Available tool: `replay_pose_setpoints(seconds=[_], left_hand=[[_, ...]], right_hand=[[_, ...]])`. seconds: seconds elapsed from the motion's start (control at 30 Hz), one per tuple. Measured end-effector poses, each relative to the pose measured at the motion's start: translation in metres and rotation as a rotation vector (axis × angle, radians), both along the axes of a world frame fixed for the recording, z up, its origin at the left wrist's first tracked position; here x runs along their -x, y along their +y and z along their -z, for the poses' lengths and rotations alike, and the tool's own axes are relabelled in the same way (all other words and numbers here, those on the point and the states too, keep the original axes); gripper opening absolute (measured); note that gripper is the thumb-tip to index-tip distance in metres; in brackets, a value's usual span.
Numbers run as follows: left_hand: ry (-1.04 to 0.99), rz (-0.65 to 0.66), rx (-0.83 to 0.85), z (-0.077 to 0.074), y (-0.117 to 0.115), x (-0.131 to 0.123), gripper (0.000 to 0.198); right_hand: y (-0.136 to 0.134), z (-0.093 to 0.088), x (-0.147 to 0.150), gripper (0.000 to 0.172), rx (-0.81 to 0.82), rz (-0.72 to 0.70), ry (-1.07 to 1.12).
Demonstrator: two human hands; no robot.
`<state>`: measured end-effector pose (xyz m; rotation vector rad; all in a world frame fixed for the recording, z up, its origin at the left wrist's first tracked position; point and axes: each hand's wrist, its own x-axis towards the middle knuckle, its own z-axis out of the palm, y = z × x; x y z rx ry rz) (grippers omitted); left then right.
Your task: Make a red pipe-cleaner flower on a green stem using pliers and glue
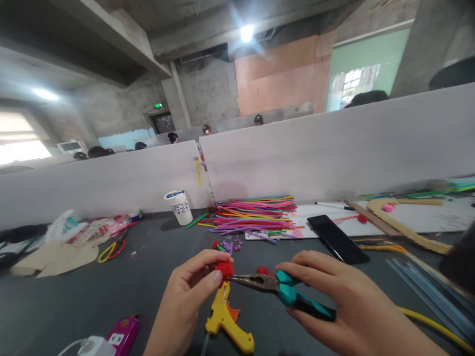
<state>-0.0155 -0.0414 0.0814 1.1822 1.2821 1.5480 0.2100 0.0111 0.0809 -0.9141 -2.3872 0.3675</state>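
Between the thumb and fingers of my left hand [191,284] is a small red fuzzy piece [224,271], seemingly shaped from pipe cleaner. My right hand [343,291] grips long-nose pliers [260,283] with teal and black handles. Their tips point left and meet the red piece; whether they pinch it I cannot tell. Below the hands lies a yellow glue gun [228,319] with an orange trigger, its nozzle end hidden behind the red piece. Another red fuzzy bit [264,270] shows just behind the pliers.
Beyond the hands are a bundle of coloured pipe cleaners [256,215], a white cup [178,207] and a black phone [337,238]. Scissors [111,250] lie at left, a purple power strip [124,336] at front left. Clear glue sticks [426,287] are at right. A white partition [334,153] stands behind.
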Motion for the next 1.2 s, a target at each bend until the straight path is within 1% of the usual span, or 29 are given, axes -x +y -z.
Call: replay_pose_setpoints(seconds=[0.1,0.17,0.27,0.33,0.43,0.5,0.6,0.67,0.7,0.77,0.83,0.9,0.97,1.03,1.1,1.2], left_hand=[[0.010,0.010,-0.001,-0.001,0.001,0.000,0.013],[0.017,0.019,0.000,-0.001,0.001,0.000,0.013],[0.011,0.029,0.008,-0.001,0.001,0.000,0.014],[0.002,0.005,-0.010,0.000,0.001,0.000,0.016],[-0.008,-0.099,-0.070,0.003,0.002,-0.005,0.018],[-0.007,-0.158,-0.095,0.006,0.002,-0.012,0.021],[0.056,-0.190,-0.083,0.010,0.002,-0.023,0.022],[0.123,-0.186,-0.105,0.013,0.002,-0.030,0.020],[0.143,-0.173,-0.127,0.015,0.002,-0.033,0.018],[0.122,-0.138,-0.148,0.017,0.002,-0.036,0.017],[0.041,-0.124,-0.116,0.018,0.002,-0.037,0.023],[-0.033,-0.141,-0.066,0.018,0.001,-0.037,0.028],[-0.066,-0.151,-0.040,0.017,0.000,-0.036,0.025],[-0.061,-0.149,-0.049,0.016,-0.002,-0.036,0.020],[-0.066,-0.151,-0.064,0.015,-0.004,-0.035,0.020],[-0.083,-0.184,-0.060,0.013,-0.004,-0.031,0.028]], right_hand=[[0.000,0.003,-0.003,0.034,-0.144,0.020,0.019],[0.001,0.005,-0.006,0.037,-0.211,0.033,0.028],[0.004,0.005,-0.010,0.038,-0.222,0.049,0.048],[0.006,0.004,-0.012,0.037,-0.172,0.058,0.078],[0.007,0.004,-0.011,0.034,0.006,0.089,0.202],[0.006,0.006,-0.005,0.031,0.203,0.082,0.319],[0.003,0.011,0.007,0.030,0.534,-0.051,0.463],[0.001,0.014,0.015,0.030,0.668,-0.133,0.546],[0.000,0.014,0.017,0.029,0.697,-0.151,0.568],[-0.001,0.012,0.018,0.026,0.676,-0.128,0.561],[-0.003,0.009,0.017,0.024,0.575,-0.068,0.508],[-0.003,0.005,0.015,0.025,0.482,-0.020,0.471],[-0.002,0.003,0.014,0.025,0.450,-0.013,0.467],[-0.001,0.001,0.012,0.025,0.454,-0.028,0.462],[0.001,-0.001,0.008,0.025,0.424,-0.037,0.430],[0.004,-0.004,-0.002,0.024,0.261,-0.008,0.328]])
